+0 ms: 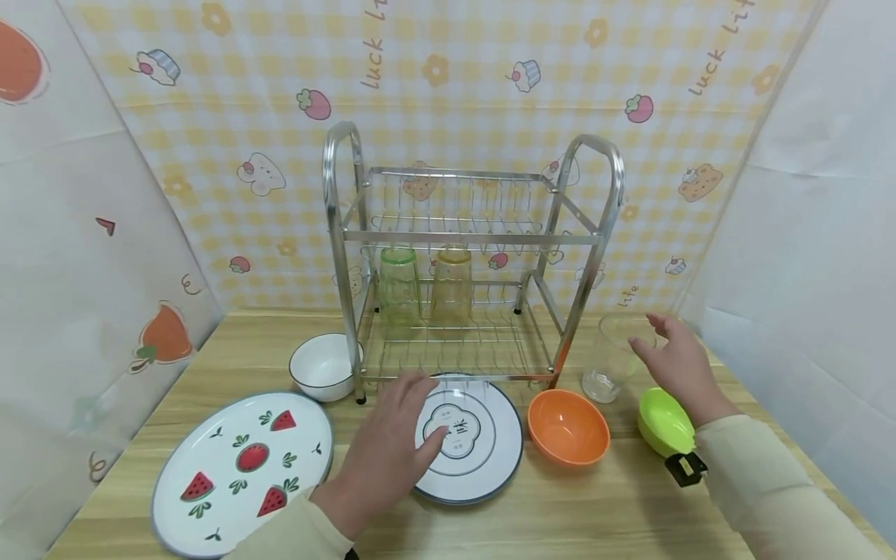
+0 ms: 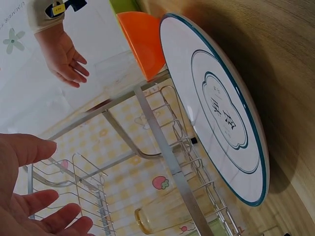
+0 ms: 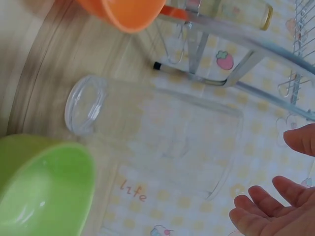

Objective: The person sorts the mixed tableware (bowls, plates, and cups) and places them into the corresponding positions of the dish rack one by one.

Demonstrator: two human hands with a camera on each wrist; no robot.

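My left hand [image 1: 392, 442] hovers over the left edge of a white plate [image 1: 490, 443] with a dark rim, thumb spread from the fingers, holding nothing. My right hand [image 1: 677, 367] is beside the rim of a clear glass [image 1: 603, 365], which stands upright at the right of the rack. In the right wrist view the fingers [image 3: 256, 206] are spread just beyond the mouth of the glass [image 3: 162, 132], with a gap between. A green bowl [image 1: 661, 420] sits below my right wrist, and an orange bowl [image 1: 568, 428] lies between it and the plate.
A two-tier metal dish rack [image 1: 462, 239] stands at the back. Its lower tier holds a green glass [image 1: 400, 292] and a yellow glass [image 1: 451, 288], both upside down. At the left are a white bowl [image 1: 323, 365] and an oval watermelon-patterned platter [image 1: 238, 459].
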